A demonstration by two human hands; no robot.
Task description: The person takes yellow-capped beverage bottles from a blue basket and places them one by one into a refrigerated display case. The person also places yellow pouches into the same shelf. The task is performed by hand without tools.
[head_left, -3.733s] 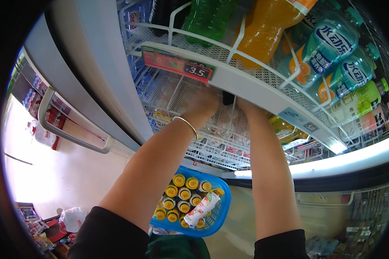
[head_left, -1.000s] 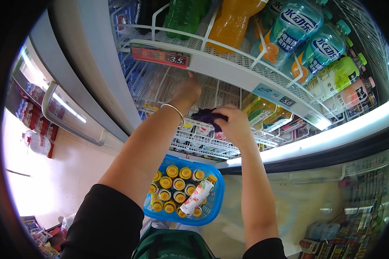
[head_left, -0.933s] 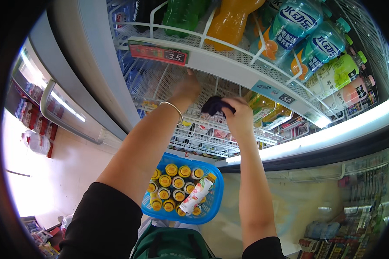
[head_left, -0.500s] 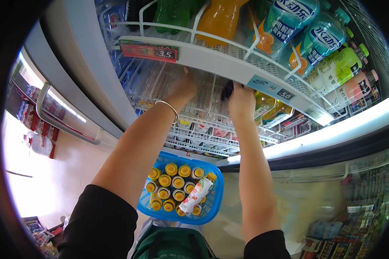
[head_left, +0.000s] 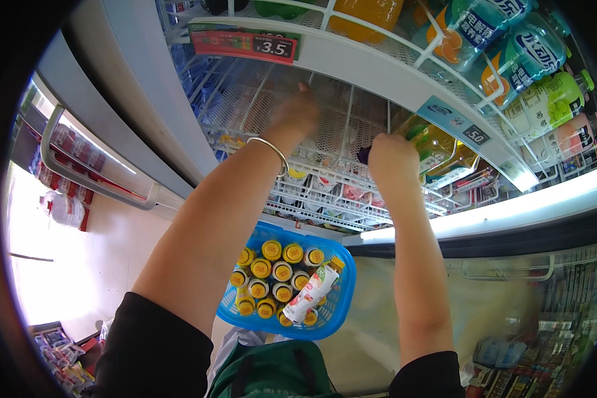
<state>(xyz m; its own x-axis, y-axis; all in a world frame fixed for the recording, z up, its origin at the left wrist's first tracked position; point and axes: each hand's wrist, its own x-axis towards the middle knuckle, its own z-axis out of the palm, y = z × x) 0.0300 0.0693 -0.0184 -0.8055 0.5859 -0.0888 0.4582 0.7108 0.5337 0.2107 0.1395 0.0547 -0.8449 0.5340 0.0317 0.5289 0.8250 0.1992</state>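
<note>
Both my arms reach into an open drinks fridge, over a white wire shelf [head_left: 245, 109] with a bare mesh base. My left hand [head_left: 297, 116], with a bangle at the wrist, is above the mesh at the shelf's middle; motion smears its fingers. Closer to the shelf's front edge, my right hand [head_left: 395, 158] is closed round a small dark purple cloth [head_left: 363, 154], mostly hidden by the fingers. Yellow drink bottles [head_left: 438, 142] lie just right of that hand. Below my arms stands a blue plastic basket [head_left: 343, 305], holding several yellow-capped bottles [head_left: 261, 268] and a white bottle [head_left: 310, 293] lying across them.
An upper rack [head_left: 351, 50] with price tags holds orange, green and blue bottles close above my hands. Lower shelves [head_left: 325, 189] carry small containers. The fridge door [head_left: 106, 119] with its handle stands at the left; a lit door edge [head_left: 511, 212] runs along the right.
My right hand has come down and toward the shelf's front with the purple cloth. My left hand remains over the mesh. The whole view has shifted slightly.
</note>
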